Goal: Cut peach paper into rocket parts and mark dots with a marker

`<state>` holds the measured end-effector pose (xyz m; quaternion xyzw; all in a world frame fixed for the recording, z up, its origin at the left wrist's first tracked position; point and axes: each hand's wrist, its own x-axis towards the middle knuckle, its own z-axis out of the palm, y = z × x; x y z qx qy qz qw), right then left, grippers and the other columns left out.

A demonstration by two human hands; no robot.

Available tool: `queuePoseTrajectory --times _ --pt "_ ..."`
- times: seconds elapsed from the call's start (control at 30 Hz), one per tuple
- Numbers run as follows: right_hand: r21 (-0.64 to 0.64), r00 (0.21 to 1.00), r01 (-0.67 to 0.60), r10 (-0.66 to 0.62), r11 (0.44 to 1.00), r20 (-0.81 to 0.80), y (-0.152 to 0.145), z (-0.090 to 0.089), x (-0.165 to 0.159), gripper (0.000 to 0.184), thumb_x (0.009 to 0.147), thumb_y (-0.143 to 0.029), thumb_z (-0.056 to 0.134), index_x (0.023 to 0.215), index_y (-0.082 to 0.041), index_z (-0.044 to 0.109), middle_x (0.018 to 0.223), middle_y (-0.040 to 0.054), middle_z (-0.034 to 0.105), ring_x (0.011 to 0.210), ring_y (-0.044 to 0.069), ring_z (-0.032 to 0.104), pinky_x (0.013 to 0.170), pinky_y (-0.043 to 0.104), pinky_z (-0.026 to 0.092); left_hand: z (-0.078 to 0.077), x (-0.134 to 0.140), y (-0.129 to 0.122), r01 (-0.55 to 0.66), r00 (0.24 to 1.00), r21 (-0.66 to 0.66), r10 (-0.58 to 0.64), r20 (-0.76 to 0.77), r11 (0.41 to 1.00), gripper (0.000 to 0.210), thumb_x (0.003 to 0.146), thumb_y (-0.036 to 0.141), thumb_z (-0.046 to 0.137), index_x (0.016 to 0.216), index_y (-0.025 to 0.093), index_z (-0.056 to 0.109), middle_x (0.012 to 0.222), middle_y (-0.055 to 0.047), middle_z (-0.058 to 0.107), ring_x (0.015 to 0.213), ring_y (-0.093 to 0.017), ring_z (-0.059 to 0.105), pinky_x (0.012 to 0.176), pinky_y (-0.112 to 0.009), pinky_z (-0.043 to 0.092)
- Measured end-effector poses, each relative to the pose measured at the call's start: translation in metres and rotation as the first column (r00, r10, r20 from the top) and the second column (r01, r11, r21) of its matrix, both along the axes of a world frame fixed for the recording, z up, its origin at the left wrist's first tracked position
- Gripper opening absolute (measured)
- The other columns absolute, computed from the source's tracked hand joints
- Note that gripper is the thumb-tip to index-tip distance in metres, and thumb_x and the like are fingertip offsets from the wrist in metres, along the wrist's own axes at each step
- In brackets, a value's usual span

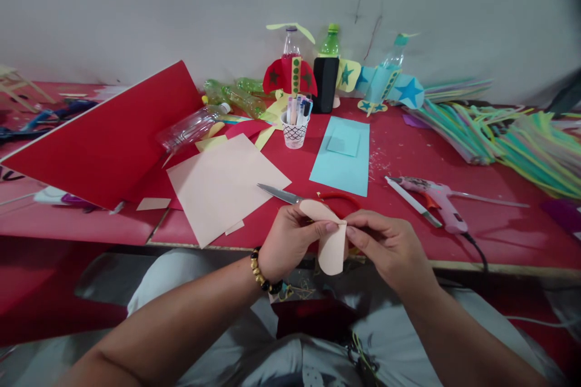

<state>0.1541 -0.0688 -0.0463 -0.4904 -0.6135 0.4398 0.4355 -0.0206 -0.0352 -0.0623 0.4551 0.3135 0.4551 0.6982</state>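
Just over the table's front edge, both hands hold a cream paper cutout (332, 251) with rounded ends, bent at its middle. My left hand (290, 236) pinches it between thumb and fingers, one rounded end rising above them. On the other side, my right hand (385, 245) grips the same piece at the bend with thumb and fingertips. Behind the hands lie scissors (279, 193) with an orange-red handle, partly hidden by the paper. A large cream paper sheet (222, 187) is to the left of them.
A pink hot glue gun (438, 199) and a white cutter (411, 201) lie at right. Light-blue paper (338, 169) and a cup of pens (295, 133) stand mid-table. Bottle airplanes (290, 66) line the back. A red board (122, 133) leans at left; bundled pipe cleaners (467, 133) lie right.
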Motion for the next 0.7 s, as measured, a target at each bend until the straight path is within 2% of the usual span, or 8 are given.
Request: queuePoseTrajectory --times 0.17,0.33,0.4,0.47,0.53,0.57,0.63,0.7 --pt "-0.087 0.998 -0.010 0.004 0.996 -0.069 -0.0003 -0.0016 0.0002 0.015 0.086 -0.034 0.062 0.087 -0.020 0.070 0.077 0.0021 0.067 0.071 0.018 0.062 0.064 0.029 0.051 0.0018 -0.0004 0.0006 -0.022 0.999 0.105 0.026 -0.037 0.994 0.010 0.075 0.025 0.074 0.077 0.016 0.071 0.081 -0.003 0.066 0.078 -0.014 0.061 0.074 -0.026 0.049" --pt "-0.134 0.997 -0.029 0.019 0.991 -0.076 0.0002 -0.0004 0.0001 0.019 0.085 -0.036 0.064 0.083 -0.018 0.070 0.074 0.0021 0.066 0.070 0.017 0.060 0.062 0.027 0.048 0.0050 -0.0026 -0.0006 -0.096 0.984 0.226 0.127 -0.126 0.969 0.005 0.076 0.024 0.074 0.076 0.018 0.074 0.088 -0.005 0.064 0.087 -0.016 0.061 0.081 -0.028 0.048" --pt "-0.114 0.999 0.001 -0.006 0.993 -0.045 0.0018 0.0016 0.0009 0.019 0.085 -0.035 0.064 0.082 -0.017 0.071 0.072 0.0017 0.065 0.067 0.016 0.058 0.060 0.026 0.046 0.0055 -0.0051 -0.0002 -0.045 0.989 0.237 0.077 -0.127 0.970 0.011 0.071 0.024 0.078 0.082 0.020 0.075 0.099 -0.006 0.062 0.095 -0.018 0.060 0.084 -0.028 0.048" --pt "-0.094 0.999 0.040 -0.042 0.995 -0.015 0.0033 0.0041 0.0019 0.019 0.085 -0.034 0.063 0.083 -0.017 0.071 0.072 0.0014 0.065 0.066 0.015 0.057 0.059 0.024 0.045 0.0049 -0.0075 0.0008 0.060 0.997 0.246 -0.044 -0.070 0.967 0.027 0.068 0.035 0.080 0.091 0.020 0.075 0.113 -0.009 0.059 0.104 -0.023 0.057 0.085 -0.030 0.048" --pt "-0.096 0.998 0.067 -0.066 0.993 0.009 0.0040 0.0060 0.0030 0.018 0.085 -0.033 0.063 0.083 -0.017 0.071 0.071 0.0010 0.066 0.066 0.015 0.057 0.059 0.024 0.045 0.0036 -0.0081 0.0018 0.114 0.993 0.229 -0.121 0.016 0.967 0.041 0.074 0.050 0.072 0.099 0.018 0.073 0.116 -0.012 0.058 0.105 -0.024 0.057 0.084 -0.031 0.048" --pt "-0.104 0.997 0.071 -0.070 0.992 0.017 0.0040 0.0066 0.0034 0.018 0.086 -0.033 0.062 0.084 -0.017 0.071 0.071 0.0008 0.065 0.066 0.015 0.057 0.059 0.024 0.046 0.0028 -0.0075 0.0022 0.105 0.992 0.195 -0.116 0.050 0.975 0.044 0.078 0.053 0.066 0.102 0.018 0.071 0.111 -0.012 0.060 0.100 -0.023 0.058 0.082 -0.031 0.049" --pt "-0.114 0.998 0.065 -0.063 0.991 0.024 0.0034 0.0065 0.0041 0.018 0.086 -0.033 0.061 0.085 -0.018 0.070 0.070 0.0004 0.064 0.066 0.015 0.057 0.059 0.024 0.046 0.0014 -0.0047 0.0024 0.065 0.995 0.086 -0.072 0.073 0.994 0.037 0.083 0.047 0.064 0.105 0.018 0.067 0.095 -0.007 0.064 0.084 -0.016 0.060 0.074 -0.026 0.049" --pt "-0.122 0.999 0.039 -0.036 0.992 0.025 0.0026 0.0056 0.0045 0.017 0.087 -0.033 0.061 0.085 -0.018 0.069 0.071 0.0000 0.064 0.065 0.015 0.057 0.059 0.024 0.046 0.0003 -0.0015 0.0018 0.064 0.998 -0.027 -0.064 0.025 0.998 0.026 0.080 0.036 0.071 0.097 0.017 0.065 0.081 -0.002 0.063 0.069 -0.010 0.057 0.065 -0.021 0.046"
